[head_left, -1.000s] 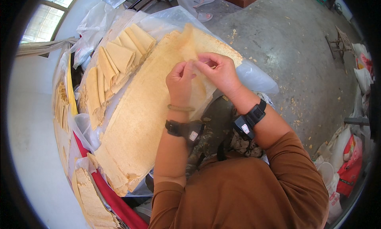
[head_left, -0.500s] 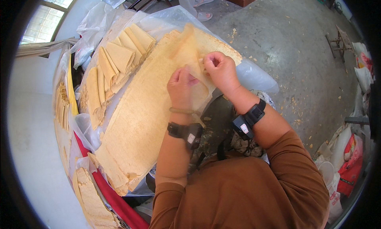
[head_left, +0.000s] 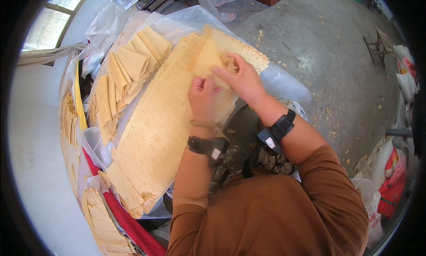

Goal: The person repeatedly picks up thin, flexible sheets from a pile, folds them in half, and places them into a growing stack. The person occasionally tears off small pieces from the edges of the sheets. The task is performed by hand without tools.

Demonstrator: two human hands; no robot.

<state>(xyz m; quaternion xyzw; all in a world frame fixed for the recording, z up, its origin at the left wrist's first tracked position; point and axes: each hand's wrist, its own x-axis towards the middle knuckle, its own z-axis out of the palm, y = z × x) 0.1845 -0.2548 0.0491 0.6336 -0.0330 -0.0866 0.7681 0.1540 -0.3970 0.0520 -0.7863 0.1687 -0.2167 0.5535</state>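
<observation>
A thin, see-through yellowish sheet [head_left: 208,51] is raised over the far end of a large stack of tan sheets [head_left: 155,109], its lifted part blurred. My left hand [head_left: 202,91] is closed in a pinch at the near edge of this thin sheet. Close beside it, my right hand [head_left: 244,78] has its thumb stretched toward the left fingers. Its other fingers curl round a crumpled tan piece [head_left: 231,67], which looks like part of the same sheet, though I cannot tell whether it is attached.
Folded tan sheets [head_left: 133,63] lie in a row left of the stack. Clear plastic [head_left: 286,83] spreads under the stack's far right corner. Another person's feet [head_left: 227,17] stand beyond the table. Tan scraps dot the concrete floor [head_left: 315,56]. Bags [head_left: 392,185] are piled at far right.
My right hand has shifted slightly left and opened its grip, the thumb now reaching toward my left hand. A crumpled tan piece shows in its fingers. My left hand has barely moved.
</observation>
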